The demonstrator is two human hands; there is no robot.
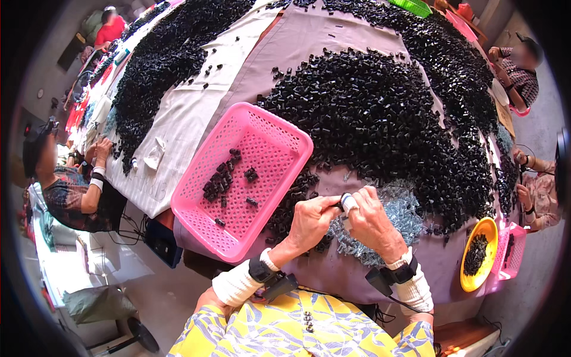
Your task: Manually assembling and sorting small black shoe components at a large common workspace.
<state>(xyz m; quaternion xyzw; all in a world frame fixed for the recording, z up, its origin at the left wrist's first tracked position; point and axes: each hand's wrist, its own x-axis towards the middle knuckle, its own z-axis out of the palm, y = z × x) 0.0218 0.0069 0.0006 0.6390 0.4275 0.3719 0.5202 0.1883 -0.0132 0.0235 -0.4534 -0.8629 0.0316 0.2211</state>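
My left hand (310, 221) is closed in a pinch around a small black plastic piece (339, 206), mostly covered by the fingers. Against it, my right hand (372, 221) is also closed, with white tape wrapped on a finger; what its fingertips grip is hidden. Below and beside the right hand lies a loose pile of thin, shiny silvery pieces (399, 214), too fine to name. Beyond both hands spreads a large heap of small black plastic pieces (363, 113). To the left, a pink perforated basket (270, 160) holds a few clusters of black pieces.
A yellow bowl (491, 229) of black pieces and a small pink basket (516, 250) stand at the right edge. More black heaps cover the cloth-covered table (238, 89) at far left and far right. A green basket (411, 7) is at the back. Other people sit along both sides.
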